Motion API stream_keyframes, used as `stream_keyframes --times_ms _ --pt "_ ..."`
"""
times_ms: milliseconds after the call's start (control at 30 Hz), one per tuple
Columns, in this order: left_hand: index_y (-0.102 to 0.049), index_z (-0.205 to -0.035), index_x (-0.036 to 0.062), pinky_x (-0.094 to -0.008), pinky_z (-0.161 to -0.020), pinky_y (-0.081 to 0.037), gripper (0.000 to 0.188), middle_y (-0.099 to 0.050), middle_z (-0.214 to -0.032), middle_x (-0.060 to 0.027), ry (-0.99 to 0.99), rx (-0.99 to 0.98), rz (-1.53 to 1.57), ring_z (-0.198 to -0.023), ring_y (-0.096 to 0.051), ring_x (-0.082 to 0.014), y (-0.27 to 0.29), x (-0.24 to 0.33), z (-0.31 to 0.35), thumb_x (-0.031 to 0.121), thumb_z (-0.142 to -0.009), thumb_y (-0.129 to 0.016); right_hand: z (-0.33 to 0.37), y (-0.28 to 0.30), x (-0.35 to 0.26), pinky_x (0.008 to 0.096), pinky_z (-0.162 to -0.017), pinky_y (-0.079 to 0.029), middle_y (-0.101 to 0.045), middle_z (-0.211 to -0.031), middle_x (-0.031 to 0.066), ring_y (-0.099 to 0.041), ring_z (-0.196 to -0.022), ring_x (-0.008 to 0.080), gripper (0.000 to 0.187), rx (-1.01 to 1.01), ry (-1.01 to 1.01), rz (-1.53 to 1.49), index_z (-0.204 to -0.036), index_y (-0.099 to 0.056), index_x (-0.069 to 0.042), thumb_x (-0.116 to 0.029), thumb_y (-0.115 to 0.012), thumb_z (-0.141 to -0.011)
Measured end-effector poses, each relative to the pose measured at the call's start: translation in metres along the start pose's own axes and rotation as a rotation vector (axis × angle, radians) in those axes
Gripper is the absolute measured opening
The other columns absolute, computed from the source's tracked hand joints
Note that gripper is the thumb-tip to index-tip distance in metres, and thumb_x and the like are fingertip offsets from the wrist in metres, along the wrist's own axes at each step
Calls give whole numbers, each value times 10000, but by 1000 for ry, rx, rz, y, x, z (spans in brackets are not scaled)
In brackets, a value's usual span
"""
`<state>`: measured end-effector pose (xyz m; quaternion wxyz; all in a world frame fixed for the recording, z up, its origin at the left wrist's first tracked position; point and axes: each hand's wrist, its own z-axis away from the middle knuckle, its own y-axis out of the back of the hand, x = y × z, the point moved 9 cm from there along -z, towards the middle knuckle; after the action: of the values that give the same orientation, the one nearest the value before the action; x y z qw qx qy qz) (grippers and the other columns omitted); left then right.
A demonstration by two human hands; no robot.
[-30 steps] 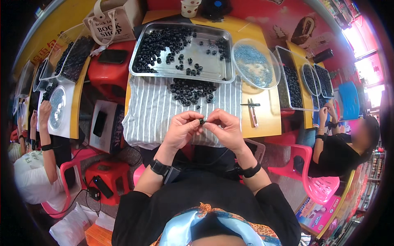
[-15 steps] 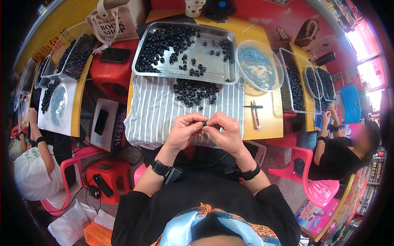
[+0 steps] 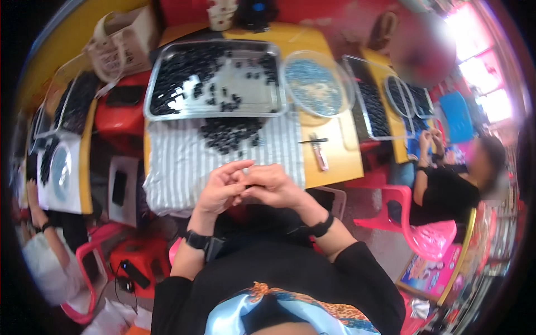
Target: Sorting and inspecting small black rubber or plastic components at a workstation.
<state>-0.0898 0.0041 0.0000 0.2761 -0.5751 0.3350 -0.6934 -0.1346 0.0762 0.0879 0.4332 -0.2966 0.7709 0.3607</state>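
Over the near edge of a grey-and-white striped cloth (image 3: 176, 178), my left hand (image 3: 222, 190) and my right hand (image 3: 276, 188) meet at the fingertips. Both are closed in a pinch around a small black bead, now mostly covered by the fingers. The left index finger arches above the pinch. Just beyond them, a pile of black beads (image 3: 229, 135) lies on the cloth. Behind it stands a clear rectangular tray (image 3: 257, 89) with many more black beads.
A round clear tub (image 3: 315, 86) of pale blue bits stands right of the tray. Thread snips (image 3: 319, 156) and dark tweezers (image 3: 310, 141) lie on the yellow table (image 3: 343, 162). A co-worker (image 3: 446, 192) sits at right, another (image 3: 47, 257) at left. A red stool (image 3: 114, 120) holds a phone.
The view has swung, so the table appears shifted left, and it is blurred. My fingers have closed further over the black bead, which showed plainly between the fingertips before.
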Motion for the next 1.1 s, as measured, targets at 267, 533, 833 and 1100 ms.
stream_keyframes --times_ms 267,533,833,1100 --pt "-467 -1318 -49 -247 -602 -532 467 -662 -978 -149 -21 26 12 -731 -657 -165 -2 2 -2 90 -902 -626 20 70 10 274 -653 -478 -634 -818 59 -616 -767 151 190 140 -268 164 -925 -651 2 35 -709 -747" --pt "-618 -1035 -44 -251 -603 -524 165 -648 -931 -142 -85 -10 89 -729 -648 -182 8 2 2 74 -923 -593 47 271 -28 201 -546 -416 -593 -701 -8 -524 -613 52 276 829 -306 680 -1085 -605 34 37 -660 -814" --pt "-619 -977 -36 -260 -583 -522 123 -631 -897 -124 -79 7 120 -714 -642 -182 7 2 -1 64 -906 -616 -18 55 40 433 -633 -491 -660 -815 153 -628 -728 370 151 61 -293 560 -930 -649 -66 -108 -643 -785" --pt "-592 -1061 -16 -256 -642 -531 180 -641 -930 -112 -164 90 123 -752 -647 -174 14 4 -5 75 -908 -619 -29 34 48 403 -546 -464 -592 -634 138 -624 -617 282 86 -48 -326 713 -892 -602 -47 -81 -620 -815"
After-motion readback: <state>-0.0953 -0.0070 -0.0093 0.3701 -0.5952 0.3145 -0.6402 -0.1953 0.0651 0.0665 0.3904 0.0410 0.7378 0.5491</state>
